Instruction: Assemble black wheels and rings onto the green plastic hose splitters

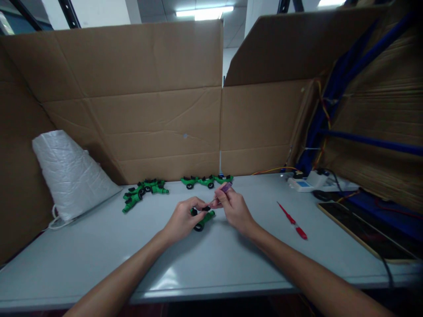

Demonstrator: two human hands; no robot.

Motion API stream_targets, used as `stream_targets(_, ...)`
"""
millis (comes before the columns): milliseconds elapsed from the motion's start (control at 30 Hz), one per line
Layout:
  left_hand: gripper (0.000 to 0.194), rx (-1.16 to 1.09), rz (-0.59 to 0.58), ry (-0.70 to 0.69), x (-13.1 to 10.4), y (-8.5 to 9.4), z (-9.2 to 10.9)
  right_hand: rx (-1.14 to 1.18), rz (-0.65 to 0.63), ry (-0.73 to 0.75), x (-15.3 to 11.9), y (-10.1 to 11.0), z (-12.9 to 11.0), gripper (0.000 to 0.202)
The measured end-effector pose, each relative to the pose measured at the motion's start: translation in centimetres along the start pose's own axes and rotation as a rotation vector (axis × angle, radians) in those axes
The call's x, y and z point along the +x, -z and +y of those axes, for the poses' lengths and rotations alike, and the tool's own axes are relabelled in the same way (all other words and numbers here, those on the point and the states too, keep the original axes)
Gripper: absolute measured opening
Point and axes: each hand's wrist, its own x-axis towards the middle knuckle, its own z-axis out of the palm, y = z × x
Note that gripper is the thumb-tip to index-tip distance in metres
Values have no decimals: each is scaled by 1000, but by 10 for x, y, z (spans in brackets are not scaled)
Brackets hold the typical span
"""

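Note:
My left hand (pixel 184 219) is closed on a small green toy vehicle (pixel 207 217) with black wheels, just above or on the table; I cannot tell whether it touches. A black part sits at its top, by my fingertips. In my right hand (pixel 236 212) is a small screwdriver with a purple handle (pixel 226 187). Its thin shaft slants down to the left, with the tip close to the black part. My fingers partly hide the toy and the tip.
Several green toy vehicles lie in a left group (pixel 145 190) and a back row (pixel 206 181). A red pointed tool (pixel 292 221) rests at right, near a power strip (pixel 306 184) and a dark flat panel (pixel 363 226). A white sack (pixel 71 174) stands left; cardboard (pixel 158 114) walls the back.

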Motion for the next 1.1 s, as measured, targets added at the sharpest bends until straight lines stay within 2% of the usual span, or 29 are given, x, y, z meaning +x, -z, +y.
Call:
stream_targets(133, 7, 11, 14, 14, 2, 1, 1, -77, -16, 79, 0, 1, -4, 42)
stream_targets(233, 10, 14, 38, 10, 5, 3, 1, -23, 5, 99, 0, 1, -7, 38)
stream_targets(400, 21, -51, 175, 6, 8, 7, -9, 213, 140, 72, 2, -2, -11, 41)
stream_targets(533, 23, -169, 175, 43, 8, 9, -16, 270, 226, 22, 2, -3, -12, 47)
stream_targets(700, 27, -276, 176, 144, 10, 10, -10, 285, 212, -28, 5, -1, -12, 49)
stream_targets(867, 32, -393, 240, 227, 13, 15, 0, 309, 193, -59, 7, -3, -14, 48)
stream_targets(1100, 28, -644, 278, 358, 14, 18, -2, 213, 94, -13, 1, 1, -20, 40)
